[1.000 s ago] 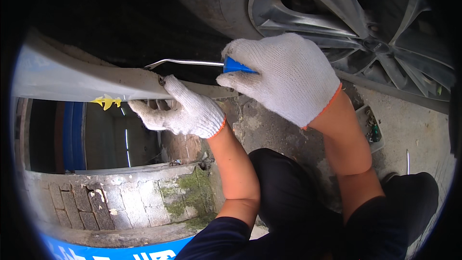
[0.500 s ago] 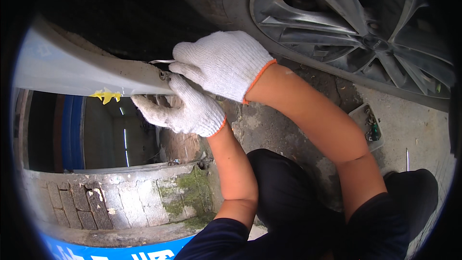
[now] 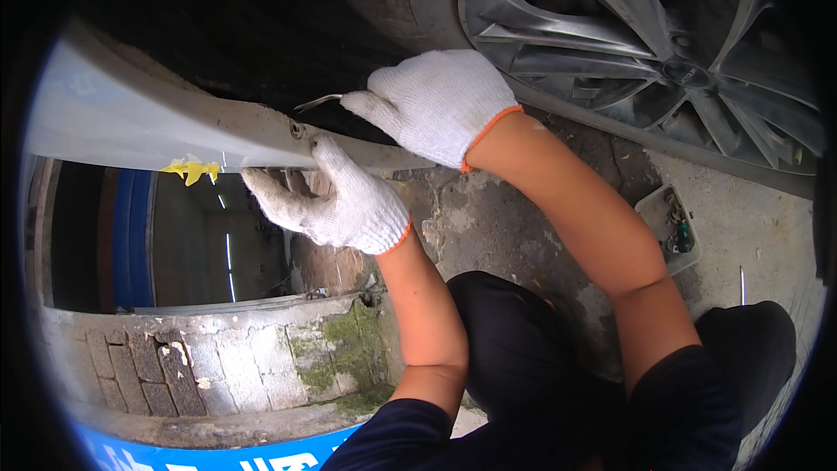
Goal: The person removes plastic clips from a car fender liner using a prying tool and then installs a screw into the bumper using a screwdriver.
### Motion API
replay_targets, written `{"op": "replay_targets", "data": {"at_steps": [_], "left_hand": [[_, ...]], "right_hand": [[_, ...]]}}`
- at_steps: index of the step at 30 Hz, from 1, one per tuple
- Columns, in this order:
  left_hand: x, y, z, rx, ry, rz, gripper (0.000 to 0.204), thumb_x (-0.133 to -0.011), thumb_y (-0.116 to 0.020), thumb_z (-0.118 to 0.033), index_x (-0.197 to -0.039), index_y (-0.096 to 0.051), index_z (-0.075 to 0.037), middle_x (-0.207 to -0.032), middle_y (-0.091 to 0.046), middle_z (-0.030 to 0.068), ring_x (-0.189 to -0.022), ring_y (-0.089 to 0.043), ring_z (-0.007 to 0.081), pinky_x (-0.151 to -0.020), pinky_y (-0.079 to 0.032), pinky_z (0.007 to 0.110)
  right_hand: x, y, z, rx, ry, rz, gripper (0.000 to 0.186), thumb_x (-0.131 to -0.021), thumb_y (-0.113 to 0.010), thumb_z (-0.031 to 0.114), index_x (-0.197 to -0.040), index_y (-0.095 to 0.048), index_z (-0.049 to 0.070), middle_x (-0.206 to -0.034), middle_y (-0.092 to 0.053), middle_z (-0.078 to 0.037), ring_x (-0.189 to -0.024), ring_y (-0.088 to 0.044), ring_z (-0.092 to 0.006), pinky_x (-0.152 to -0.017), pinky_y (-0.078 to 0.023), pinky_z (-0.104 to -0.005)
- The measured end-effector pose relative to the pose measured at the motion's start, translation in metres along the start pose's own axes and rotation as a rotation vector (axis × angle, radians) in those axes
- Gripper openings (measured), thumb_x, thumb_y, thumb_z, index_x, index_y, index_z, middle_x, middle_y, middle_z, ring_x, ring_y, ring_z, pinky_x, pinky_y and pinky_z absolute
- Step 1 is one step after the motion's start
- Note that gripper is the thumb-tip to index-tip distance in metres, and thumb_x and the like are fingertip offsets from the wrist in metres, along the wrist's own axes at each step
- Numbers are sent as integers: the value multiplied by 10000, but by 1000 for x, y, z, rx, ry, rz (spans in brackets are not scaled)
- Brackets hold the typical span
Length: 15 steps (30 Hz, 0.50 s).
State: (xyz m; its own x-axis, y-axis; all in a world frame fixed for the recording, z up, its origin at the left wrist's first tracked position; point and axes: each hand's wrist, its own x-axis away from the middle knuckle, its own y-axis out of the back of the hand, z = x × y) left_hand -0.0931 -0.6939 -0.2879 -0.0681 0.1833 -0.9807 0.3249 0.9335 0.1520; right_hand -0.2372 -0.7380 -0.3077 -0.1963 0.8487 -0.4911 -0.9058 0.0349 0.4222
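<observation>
My left hand [image 3: 349, 207], in a white knit glove with an orange cuff, rests against the edge of a pale car body panel [image 3: 200, 126]. Its thumb and fingers are spread, one tip on the panel near a small round fastener [image 3: 297, 130], another at the lower edge. My right hand [image 3: 436, 105], gloved alike, is closed on a thin metal tool [image 3: 319, 103] with a slightly bent tip. That tip sticks out just above the fastener, before the dark wheel arch [image 3: 235, 44]; the rest of the tool is hidden in the glove.
A car wheel [image 3: 602, 44] with grey spokes fills the upper right. On the concrete ground beside my right arm sits a pale tray [image 3: 690, 255] of small parts. A yellow torn patch [image 3: 190, 171] clings to the panel's lower edge. A mossy brick ledge [image 3: 261, 358] runs at lower left.
My right hand has drawn back to the right and away from the fastener, with the metal tool still in it. My left hand has barely moved.
</observation>
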Motion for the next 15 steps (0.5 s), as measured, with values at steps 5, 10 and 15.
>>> {"op": "replay_targets", "data": {"at_steps": [5, 10, 15], "left_hand": [[0, 0, -5, -13, 34, 11, 719, -934, -748, -160, -1558, -428, -1, -1452, -472, 222, -1355, -550, 384, -1077, -569, 474], [-2, 2, -1, -61, 12, 36, 744, -931, -758, -160, -1572, -414, -7, -1479, -458, 210, -1382, -526, 373, -1118, -531, 490], [-2, 7, 6, 3, -51, 47, 711, -927, -750, -94, -1563, -441, -16, -1498, -460, 195, -1360, -549, 360, -1107, -528, 471]], "right_hand": [[-5, 6, -1, 3, 54, 20, 632, -1074, -413, 557, -811, -745, 89, -719, -713, -149, -718, -722, -349, -659, -571, -492], [-4, -7, 0, 1, 81, -36, 631, -1077, -419, 547, -787, -735, 84, -693, -707, -142, -669, -717, -333, -623, -572, -479], [2, -21, -7, -172, -59, -97, 649, -1075, -420, 558, -762, -700, 64, -685, -687, -158, -674, -702, -368, -638, -570, -485]]}}
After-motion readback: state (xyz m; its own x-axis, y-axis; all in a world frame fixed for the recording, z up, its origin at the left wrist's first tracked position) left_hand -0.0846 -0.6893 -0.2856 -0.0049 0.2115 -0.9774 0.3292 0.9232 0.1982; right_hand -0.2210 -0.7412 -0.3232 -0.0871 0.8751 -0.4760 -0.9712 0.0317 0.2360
